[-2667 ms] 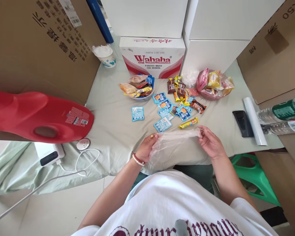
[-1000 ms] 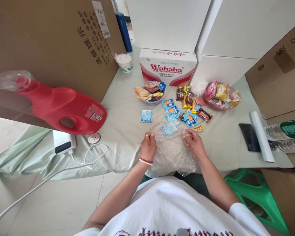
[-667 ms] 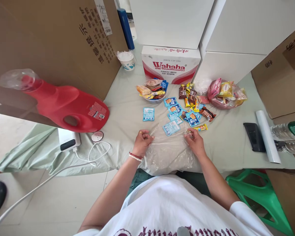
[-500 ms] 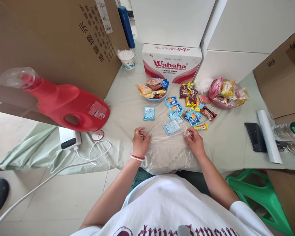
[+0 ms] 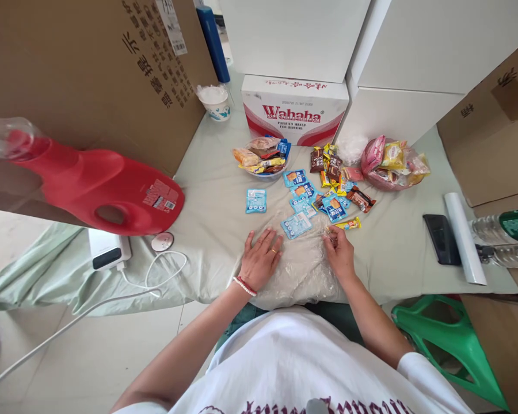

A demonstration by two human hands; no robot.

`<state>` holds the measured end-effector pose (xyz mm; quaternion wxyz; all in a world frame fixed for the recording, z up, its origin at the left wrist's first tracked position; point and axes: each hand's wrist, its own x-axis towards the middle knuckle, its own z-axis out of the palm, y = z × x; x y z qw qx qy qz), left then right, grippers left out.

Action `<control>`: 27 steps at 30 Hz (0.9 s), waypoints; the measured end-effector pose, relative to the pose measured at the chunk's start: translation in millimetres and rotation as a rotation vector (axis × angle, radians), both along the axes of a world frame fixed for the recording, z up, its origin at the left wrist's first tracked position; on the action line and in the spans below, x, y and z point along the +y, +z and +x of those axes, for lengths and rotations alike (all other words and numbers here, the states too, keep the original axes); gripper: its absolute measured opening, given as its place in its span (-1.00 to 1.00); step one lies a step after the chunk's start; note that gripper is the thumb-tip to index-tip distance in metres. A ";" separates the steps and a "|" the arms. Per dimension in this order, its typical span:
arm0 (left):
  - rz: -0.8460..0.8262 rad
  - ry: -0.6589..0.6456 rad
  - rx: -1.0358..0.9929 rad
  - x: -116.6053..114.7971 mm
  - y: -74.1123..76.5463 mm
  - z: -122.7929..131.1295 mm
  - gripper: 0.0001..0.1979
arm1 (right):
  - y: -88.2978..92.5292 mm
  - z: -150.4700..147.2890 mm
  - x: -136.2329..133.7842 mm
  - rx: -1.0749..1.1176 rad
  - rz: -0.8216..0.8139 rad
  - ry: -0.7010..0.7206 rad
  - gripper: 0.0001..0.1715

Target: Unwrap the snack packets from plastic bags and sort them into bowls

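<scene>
A clear plastic bag (image 5: 304, 267) lies crumpled on the pale green cloth (image 5: 207, 213) at the table's near edge. My left hand (image 5: 262, 260) rests flat on the bag's left side, fingers spread, with a ring and a bead bracelet. My right hand (image 5: 339, 253) pinches the bag's upper right corner. Just beyond the bag lie several blue snack packets (image 5: 297, 224) and a yellow wrapped bar (image 5: 349, 224); one blue packet (image 5: 255, 200) lies apart to the left.
A bowl of snacks (image 5: 261, 159), chocolate packets (image 5: 326, 161) and a pink bag of snacks (image 5: 391, 161) sit before a Wahaha box (image 5: 294, 109). A red jug (image 5: 95, 187), power bank (image 5: 107, 253), phone (image 5: 435, 231), white roll (image 5: 464, 238), bottles (image 5: 507, 227) and green stool (image 5: 449, 339) surround.
My left hand let go of the bag's edge, opened and now lies flat on it. The bag came down from being stretched between both hands onto the cloth. My right hand keeps its pinch.
</scene>
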<state>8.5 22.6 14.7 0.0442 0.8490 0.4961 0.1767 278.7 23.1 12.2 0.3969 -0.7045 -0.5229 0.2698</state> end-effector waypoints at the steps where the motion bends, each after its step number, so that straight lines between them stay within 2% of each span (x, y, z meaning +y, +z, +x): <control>1: -0.047 -0.018 0.047 0.6 1.0 0.6 -0.55 | -0.2 4.1 -2.2 0.004 -0.010 -0.020 -0.45; 5: -0.158 -0.047 0.144 2.3 0.8 -3.7 -0.40 | 1.3 39.1 -9.5 0.042 -0.087 -0.056 -0.46; 8: -0.189 -0.051 0.160 2.3 -0.3 -7.3 -0.36 | 14.4 80.7 6.1 -0.055 -0.128 -0.025 -0.53; 10: -0.202 -0.044 0.163 2.3 -0.4 -7.4 -0.35 | 29.8 107.8 35.9 -0.252 -0.102 -0.010 -0.54; 13: -0.219 -0.044 0.168 2.4 0.4 -5.9 -0.35 | 53.2 131.0 105.4 -0.624 -0.070 0.089 -0.61; 15: -0.225 -0.047 0.169 2.5 1.0 -5.5 -0.35 | 62.5 130.9 155.7 -0.792 -0.093 0.183 -0.52; 17: -0.228 -0.044 0.168 2.5 1.7 -5.7 -0.35 | 65.3 122.9 197.6 -0.868 -0.137 0.273 -0.39; 18: -0.229 -0.041 0.165 2.4 2.0 -5.9 -0.35 | 65.1 118.4 213.3 -0.879 -0.162 0.305 -0.38; 20: -0.229 -0.030 0.155 2.2 2.6 -6.2 -0.35 | 64.7 112.0 232.4 -0.878 -0.203 0.338 -0.48; 23: -0.229 -0.023 0.129 2.1 3.1 -6.1 -0.36 | 72.9 115.3 230.3 -0.856 -0.178 0.313 -0.70; 27: -0.233 -0.044 0.101 2.4 2.6 -6.4 -0.36 | 98.8 143.2 185.3 -0.745 -0.006 0.226 -0.78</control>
